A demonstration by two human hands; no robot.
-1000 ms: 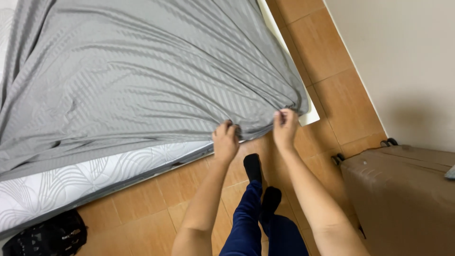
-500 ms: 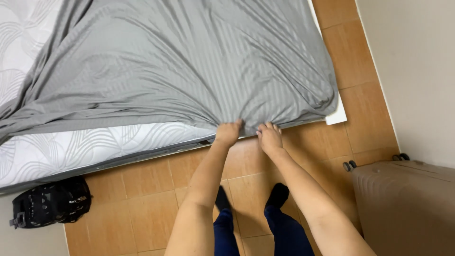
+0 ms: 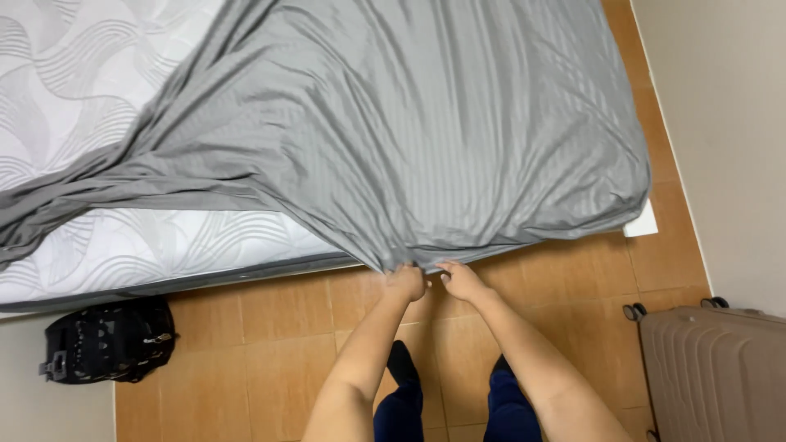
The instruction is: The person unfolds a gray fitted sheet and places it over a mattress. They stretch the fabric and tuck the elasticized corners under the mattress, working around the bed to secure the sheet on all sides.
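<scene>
Both hands meet at the near edge of the bed: the left hand (image 3: 405,282) and the right hand (image 3: 461,281) are each closed on the hem of the grey sheet (image 3: 426,139), knuckles almost touching, with the cloth bunched between them. Below them stand the person's dark trouser legs on the tan tiled floor (image 3: 270,327). A black bag (image 3: 106,340) sits to the left against the bed base, and a beige ribbed suitcase (image 3: 720,372) on wheels stands at the right (close to the wall). Farther off, the sheet fans out from the pinch and covers the right part of the white quilted mattress (image 3: 90,98); the left part lies bare. Judging by this, the sheet is being drawn toward the near side, and spreading it leftward would call for the hands to part along the hem.
</scene>
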